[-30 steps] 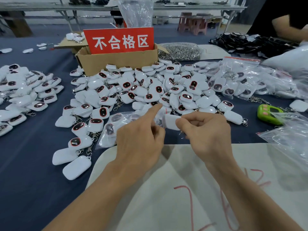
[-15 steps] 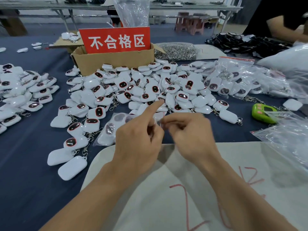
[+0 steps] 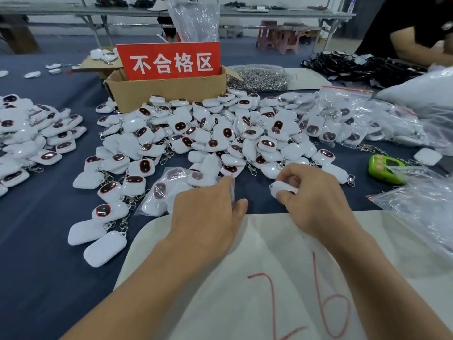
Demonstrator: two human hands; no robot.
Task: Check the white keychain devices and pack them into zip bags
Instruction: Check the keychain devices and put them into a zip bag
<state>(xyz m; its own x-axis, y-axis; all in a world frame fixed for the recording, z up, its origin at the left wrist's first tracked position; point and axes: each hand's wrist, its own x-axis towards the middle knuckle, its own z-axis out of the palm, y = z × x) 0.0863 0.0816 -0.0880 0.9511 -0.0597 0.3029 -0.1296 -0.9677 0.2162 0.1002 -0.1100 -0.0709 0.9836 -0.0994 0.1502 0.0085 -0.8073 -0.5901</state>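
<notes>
Surface: blue cloth table [image 3: 36, 241] is carrying all the stock; a white sheet [image 3: 232, 315] with red scrawl is lying at the near edge under both forearms.
Right hand [image 3: 316, 195]: is curling fingers and thumb round one white device [image 3: 282, 188], holding it just above the cloth at the front of the main pile.
Left hand [image 3: 208, 217]: is reaching forward onto a zip bag [image 3: 169, 192]; thumb is sticking out clear to the side, fingertips are hiding behind the hand, so whether it has a hold cannot be told.
Zip bag: is lying on the cloth left of the held device, with several devices showing inside.
Main pile [image 3: 210, 133]: loose devices are lying heaped between the hands and the box.
Left pile [image 3: 31, 136]: a second heap is lying well apart at the left edge.
Box [image 3: 166, 93]: cardboard, is standing behind the main pile, a red sign [image 3: 169, 61] standing upright in it.
Rings bag [image 3: 259, 78]: is lying just right of the box.
Filled bags [image 3: 355, 119]: are lying right of the main pile.
Green gadget [image 3: 383, 168]: is lying right of the right hand, partly under clear plastic.
Other person: an arm [image 3: 416, 49] is showing at far right.
</notes>
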